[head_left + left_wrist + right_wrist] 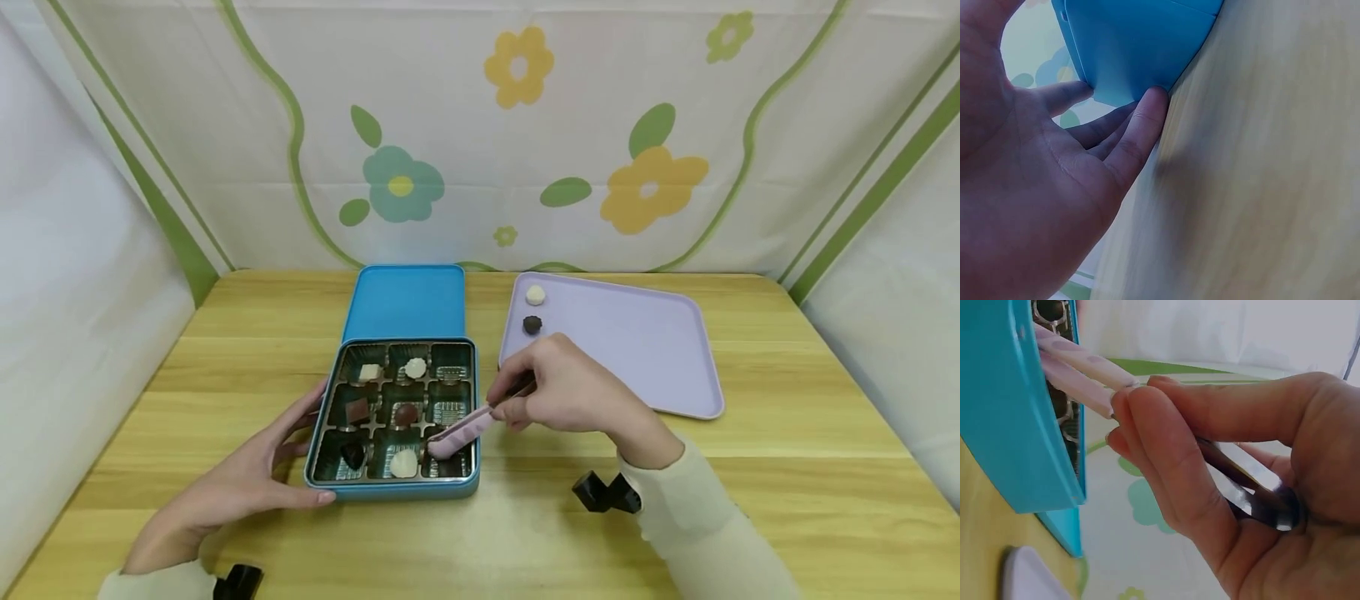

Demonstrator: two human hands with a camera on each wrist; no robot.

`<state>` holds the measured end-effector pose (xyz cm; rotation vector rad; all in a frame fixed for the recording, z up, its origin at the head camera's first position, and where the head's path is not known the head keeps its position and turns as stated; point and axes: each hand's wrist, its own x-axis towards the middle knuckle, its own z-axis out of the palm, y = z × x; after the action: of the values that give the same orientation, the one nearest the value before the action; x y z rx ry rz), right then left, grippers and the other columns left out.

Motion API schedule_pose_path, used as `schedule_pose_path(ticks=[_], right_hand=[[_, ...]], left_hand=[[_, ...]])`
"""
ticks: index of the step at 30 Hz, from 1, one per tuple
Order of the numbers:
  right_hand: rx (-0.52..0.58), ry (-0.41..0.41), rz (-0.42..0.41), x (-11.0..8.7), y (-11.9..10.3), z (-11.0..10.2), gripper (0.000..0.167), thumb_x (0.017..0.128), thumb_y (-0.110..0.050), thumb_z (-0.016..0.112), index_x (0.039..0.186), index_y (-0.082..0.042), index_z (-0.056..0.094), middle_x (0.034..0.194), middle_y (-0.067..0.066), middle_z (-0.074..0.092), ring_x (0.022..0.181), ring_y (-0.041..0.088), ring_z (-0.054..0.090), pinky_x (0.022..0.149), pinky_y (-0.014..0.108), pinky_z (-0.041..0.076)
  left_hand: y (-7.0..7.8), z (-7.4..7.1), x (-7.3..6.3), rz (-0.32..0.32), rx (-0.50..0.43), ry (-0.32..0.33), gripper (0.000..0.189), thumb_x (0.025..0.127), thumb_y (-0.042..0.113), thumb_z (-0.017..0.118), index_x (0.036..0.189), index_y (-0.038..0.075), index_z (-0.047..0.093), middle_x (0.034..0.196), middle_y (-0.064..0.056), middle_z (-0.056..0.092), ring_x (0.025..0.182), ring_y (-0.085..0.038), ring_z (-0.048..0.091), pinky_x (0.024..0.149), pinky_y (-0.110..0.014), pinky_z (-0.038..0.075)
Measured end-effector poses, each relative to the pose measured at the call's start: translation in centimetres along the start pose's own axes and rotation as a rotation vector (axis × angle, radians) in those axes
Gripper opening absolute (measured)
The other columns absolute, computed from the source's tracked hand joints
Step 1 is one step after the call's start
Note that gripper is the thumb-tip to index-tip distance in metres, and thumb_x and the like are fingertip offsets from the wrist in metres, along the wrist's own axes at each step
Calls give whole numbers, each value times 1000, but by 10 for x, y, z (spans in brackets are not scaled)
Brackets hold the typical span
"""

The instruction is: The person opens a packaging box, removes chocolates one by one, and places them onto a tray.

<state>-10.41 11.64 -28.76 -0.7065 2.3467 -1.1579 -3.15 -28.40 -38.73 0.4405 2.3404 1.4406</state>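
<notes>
My right hand [566, 392] pinches metal tongs with pale pink tips [461, 433], which reach into the front right compartment of the blue tin [397, 493]. In the right wrist view the tongs' metal bend [1282, 515] lies inside the palm. What sits between the tips is hidden. My left hand [258, 471] rests against the tin's left side, its thumb at the front left corner; the left wrist view shows straight fingers [1138, 137] touching the wall. Several chocolates lie in the divided liner, among them a brown square [357, 410], a round brown one [406, 414] and a white shell-like one [403, 463].
A blue lid [408, 300] lies behind the tin. On the lilac tray [637, 342] at the right, a white chocolate [535, 295] and a dark chocolate [532, 325] sit near the left edge. A flowered curtain [465, 108] hangs behind the wooden table [525, 533].
</notes>
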Motion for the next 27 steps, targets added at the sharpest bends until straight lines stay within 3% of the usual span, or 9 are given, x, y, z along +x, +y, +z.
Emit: schedule_pose_path(ticks=[6,10,13,18,21,27], right_hand=[[-237,-72,-149,6,-24,-15,5,87,-7,86,90,-11,85,83,-6,79,72,5,71,71,25,60],[-369,-155,-147,15,-43,-17,7,86,-5,84,86,-12,84,84,-6,79,73,5,69,70,24,58],[-414,-183,-137,18,-49,-11,8,85,-3,82,87,-11,84,87,-4,79,74,4,68,70,23,57],[-417,-139,-160,10,-46,-7,10,86,-2,80,86,-11,84,85,-6,79,71,3,66,69,22,56],[-430,-131,-132,7,-48,-8,13,84,-1,81,83,-14,84,78,-9,76,66,4,62,65,23,53],[-506,-198,-182,17,-53,2,19,79,5,74,76,-13,79,70,-9,67,66,6,51,61,21,44]], left_hand=[[-1,2,3,7,-15,-10,123,88,14,89,174,40,5,180,-22,12,154,-57,28,105,-14,46],[-2,4,3,9,-24,-8,122,89,14,89,173,40,5,181,-20,10,154,-56,27,105,-13,45],[-1,4,2,8,-21,-5,122,89,14,89,173,41,5,181,-20,10,154,-56,27,105,-13,44],[0,3,3,9,-30,-10,123,88,15,90,174,40,5,180,-23,11,154,-57,28,105,-13,45],[1,1,2,1,-39,-16,123,88,15,90,174,40,5,178,-27,14,152,-60,31,102,-15,47],[1,2,0,-17,-31,-8,123,89,16,89,174,40,5,177,-28,14,151,-61,33,102,-16,48]])
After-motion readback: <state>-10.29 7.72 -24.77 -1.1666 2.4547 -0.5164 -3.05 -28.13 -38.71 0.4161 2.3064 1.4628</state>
